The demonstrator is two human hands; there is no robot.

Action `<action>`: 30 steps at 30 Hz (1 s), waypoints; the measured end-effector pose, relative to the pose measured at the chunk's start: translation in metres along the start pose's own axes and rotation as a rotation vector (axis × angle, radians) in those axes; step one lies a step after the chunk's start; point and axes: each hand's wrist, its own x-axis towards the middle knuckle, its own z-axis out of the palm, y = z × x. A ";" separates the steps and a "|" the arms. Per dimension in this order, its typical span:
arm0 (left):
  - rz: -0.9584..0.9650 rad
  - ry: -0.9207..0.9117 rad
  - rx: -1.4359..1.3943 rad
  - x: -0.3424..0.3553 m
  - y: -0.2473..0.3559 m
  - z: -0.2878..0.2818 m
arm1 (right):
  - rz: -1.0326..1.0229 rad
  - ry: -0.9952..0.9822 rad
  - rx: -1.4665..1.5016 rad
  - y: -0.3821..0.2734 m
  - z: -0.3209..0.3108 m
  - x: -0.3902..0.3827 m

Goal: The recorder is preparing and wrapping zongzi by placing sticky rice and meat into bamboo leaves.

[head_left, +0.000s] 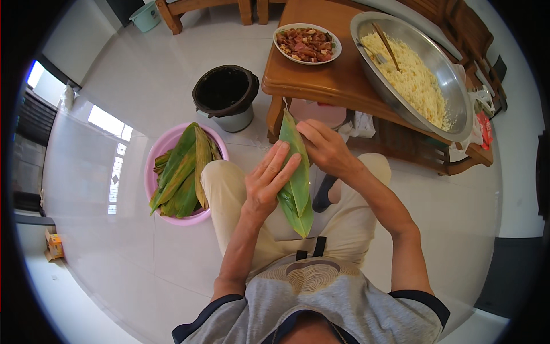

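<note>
Two long green leaves (298,203), one lapped over the other, are held upright in the picture between my knees. My left hand (264,186) grips them from the left side, its fingers lying straight and close together across the leaf's face, its thumb hidden. My right hand (327,150) pinches the right edge of the upper part, fingertips near the leaf's top. To the left, a pink basin (150,180) on the floor holds a heap of green and yellowish leaves (177,175).
A wooden table (303,80) ahead bears a white dish of chopped reddish food (306,43) and a wide steel bowl (458,103) of pale grains (412,77) with chopsticks. A dark-lined bucket (235,117) stands left of the table. Wooden seats (189,7) are at the back.
</note>
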 end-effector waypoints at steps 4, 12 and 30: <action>-0.113 0.092 -0.131 -0.003 0.001 -0.002 | 0.010 0.029 -0.027 -0.001 -0.005 0.001; -0.842 0.759 -1.079 0.005 0.011 -0.004 | 0.619 0.312 0.619 -0.030 -0.003 0.010; -0.764 -0.035 -0.393 -0.047 -0.038 -0.081 | 1.132 0.274 1.428 -0.022 0.033 0.044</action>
